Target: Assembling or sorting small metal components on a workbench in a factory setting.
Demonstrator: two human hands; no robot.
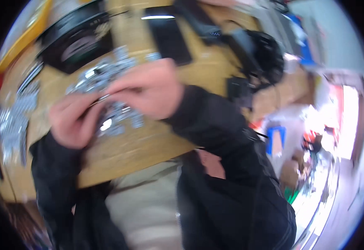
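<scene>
The fingers of both hands are drawn nearly together, thumb against forefinger, and meet over a small shiny piece (104, 97) pinched between the tips. The left hand (73, 120) grips from one side and the right hand (152, 89) from the other, its wrist bent inward. Motion blur softens both hands, and the fingertips cover most of the piece, so its shape cannot be made out. The other fingers are curled in.

Beneath and beyond the hands lies a loose heap of silvery parts (93, 78) on the wooden table (148, 143), partly hidden by the hands; single parts are too blurred to tell. Behind the heap stands a black container (75, 43), with a flat black slab (169, 39) to its right. Far left, more silvery pieces (12, 121) lie in a group near the curved rim of the view.
</scene>
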